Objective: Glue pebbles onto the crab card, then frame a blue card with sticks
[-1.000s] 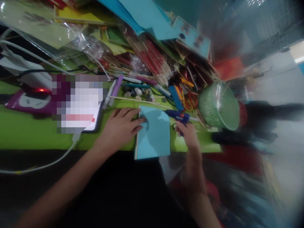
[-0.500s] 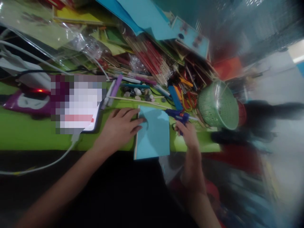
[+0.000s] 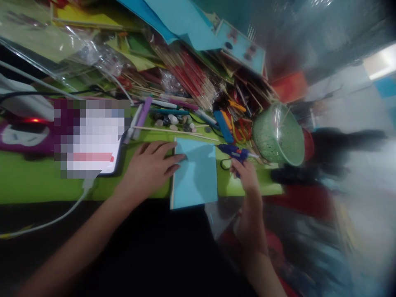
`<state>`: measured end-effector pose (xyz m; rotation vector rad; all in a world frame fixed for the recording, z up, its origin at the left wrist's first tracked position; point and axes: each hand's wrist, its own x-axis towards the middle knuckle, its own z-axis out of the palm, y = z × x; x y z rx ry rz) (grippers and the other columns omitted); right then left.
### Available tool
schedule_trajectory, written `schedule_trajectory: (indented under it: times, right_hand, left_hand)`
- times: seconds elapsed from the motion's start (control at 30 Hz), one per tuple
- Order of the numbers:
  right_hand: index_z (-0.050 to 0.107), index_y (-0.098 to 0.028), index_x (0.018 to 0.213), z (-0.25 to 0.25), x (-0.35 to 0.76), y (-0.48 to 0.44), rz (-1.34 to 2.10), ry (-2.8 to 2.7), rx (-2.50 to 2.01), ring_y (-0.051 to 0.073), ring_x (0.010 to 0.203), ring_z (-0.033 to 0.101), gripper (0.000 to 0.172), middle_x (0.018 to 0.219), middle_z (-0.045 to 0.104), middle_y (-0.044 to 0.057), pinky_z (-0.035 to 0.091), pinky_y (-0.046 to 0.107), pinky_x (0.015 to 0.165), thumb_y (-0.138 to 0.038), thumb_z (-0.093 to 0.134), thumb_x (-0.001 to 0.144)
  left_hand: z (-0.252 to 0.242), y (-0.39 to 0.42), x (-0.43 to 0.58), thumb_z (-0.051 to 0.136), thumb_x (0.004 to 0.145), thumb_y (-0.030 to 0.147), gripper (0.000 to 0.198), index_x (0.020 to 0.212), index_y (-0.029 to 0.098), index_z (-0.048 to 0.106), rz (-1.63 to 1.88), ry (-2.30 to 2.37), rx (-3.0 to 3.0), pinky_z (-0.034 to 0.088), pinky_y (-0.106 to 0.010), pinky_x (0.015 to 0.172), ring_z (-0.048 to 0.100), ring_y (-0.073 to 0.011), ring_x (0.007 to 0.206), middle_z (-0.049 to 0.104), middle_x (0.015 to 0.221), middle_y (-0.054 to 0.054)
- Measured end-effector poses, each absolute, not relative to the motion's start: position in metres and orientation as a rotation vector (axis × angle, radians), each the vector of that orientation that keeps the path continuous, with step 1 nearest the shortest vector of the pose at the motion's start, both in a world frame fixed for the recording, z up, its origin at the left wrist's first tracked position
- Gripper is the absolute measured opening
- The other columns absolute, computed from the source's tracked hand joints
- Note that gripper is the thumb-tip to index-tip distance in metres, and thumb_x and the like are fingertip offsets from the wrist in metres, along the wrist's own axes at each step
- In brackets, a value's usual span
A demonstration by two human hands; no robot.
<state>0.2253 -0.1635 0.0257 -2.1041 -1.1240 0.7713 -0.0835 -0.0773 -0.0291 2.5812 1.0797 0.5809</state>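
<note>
A light blue rectangular sheet [image 3: 198,181] lies at the front edge of the green tabletop, with a pale strip along its left side. My left hand [image 3: 153,163] rests at that left side, fingers spread, fingertips on the sheet. To the right of the sheet, my right hand [image 3: 246,171] grips a dark blue glue gun [image 3: 233,152] by its handle. The gun's nozzle points left, close to the sheet's upper right corner. Part of the handle is hidden by my fingers.
A phone [image 3: 108,165] with a white cable and a purple power strip [image 3: 24,138] lie on the left. Pebbles [image 3: 173,119], thin sticks [image 3: 198,82] and pens crowd the back. A green basket [image 3: 278,134] stands right, beside scissors [image 3: 239,132] and a blue cutter [image 3: 223,126].
The whole view has shifted, so things appear slightly further left. The glue gun has moved a little to the right relative to the blue sheet; my left hand stays on the sheet.
</note>
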Motion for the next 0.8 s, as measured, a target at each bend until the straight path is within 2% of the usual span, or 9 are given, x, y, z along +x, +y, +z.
schedule_trajectory:
  times: [0.3,0.6,0.8]
  right_hand:
    - [0.063,-0.019,0.075,0.021,0.225,-0.162,0.798,-1.159,-2.078,0.011,0.047,0.052,0.049,0.062,0.063,0.000,0.040,0.025,0.048,-0.067,0.065,0.085]
    - [0.063,-0.020,0.075,0.024,0.218,-0.161,0.801,-1.135,-2.093,0.012,0.047,0.051,0.046,0.061,0.062,-0.001,0.040,0.026,0.048,-0.065,0.065,0.084]
    - [0.064,-0.020,0.075,0.023,0.212,-0.157,0.807,-1.142,-2.104,0.012,0.047,0.052,0.046,0.062,0.063,0.000,0.041,0.026,0.049,-0.065,0.065,0.084]
  left_hand:
    - [-0.031,-0.078,-0.084,0.057,0.102,0.032,0.030,0.126,0.032,0.075,0.594,1.083,2.646,0.052,-0.054,0.097,0.060,-0.0350,0.127,0.067,0.143,-0.007]
    - [-0.032,-0.078,-0.083,0.057,0.102,0.031,0.030,0.126,0.032,0.075,0.590,1.071,2.599,0.049,-0.056,0.100,0.059,-0.0360,0.129,0.066,0.144,-0.008]
    - [-0.033,-0.077,-0.085,0.058,0.101,0.031,0.028,0.124,0.035,0.073,0.590,1.089,2.583,0.049,-0.054,0.101,0.059,-0.0337,0.130,0.065,0.144,-0.005]
